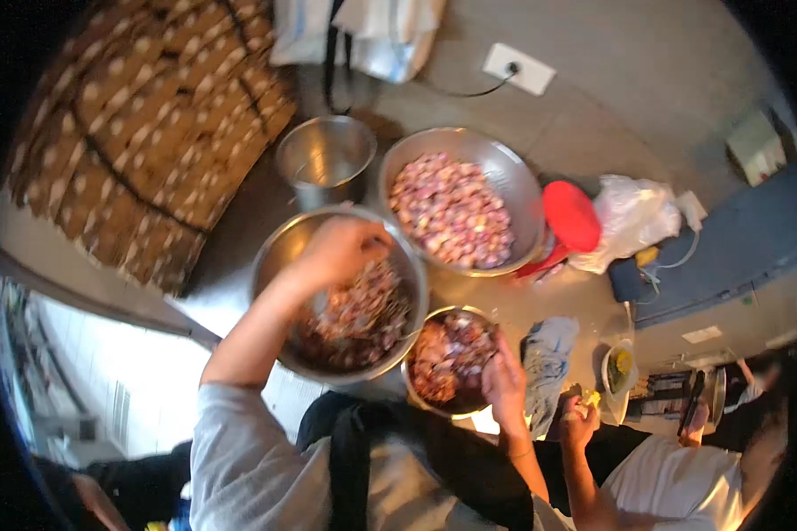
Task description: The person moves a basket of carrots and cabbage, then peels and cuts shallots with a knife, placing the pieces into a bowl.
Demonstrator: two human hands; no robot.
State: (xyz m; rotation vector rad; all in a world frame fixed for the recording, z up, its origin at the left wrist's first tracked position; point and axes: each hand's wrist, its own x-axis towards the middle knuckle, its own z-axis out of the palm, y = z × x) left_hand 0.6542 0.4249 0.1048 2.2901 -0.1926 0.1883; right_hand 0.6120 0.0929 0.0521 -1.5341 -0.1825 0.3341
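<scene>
My left hand (350, 250) reaches over a large metal bowl (273, 252) at the left, its fingers curled in and what they hold, if anything, hidden. Inside that bowl lie thin reddish-brown skins (372, 305), which look like onion or shallot peel. My right hand (505, 380) holds a smaller metal bowl (412, 385) by its right side. It contains purple-brown pieces (452, 358) that look like shallots in their skins. Behind both stands a wide metal basin (521, 181) full of pink peeled shallots (456, 212).
An empty-looking metal pot (326, 146) stands at the back. Stacked cardboard egg trays (150, 124) rise at the left. Right of the basin are a red lid-like object (572, 217), a plastic bag (638, 217) and a grey-blue cloth (549, 354). A co-worker's hand (578, 423) holds something yellow nearby.
</scene>
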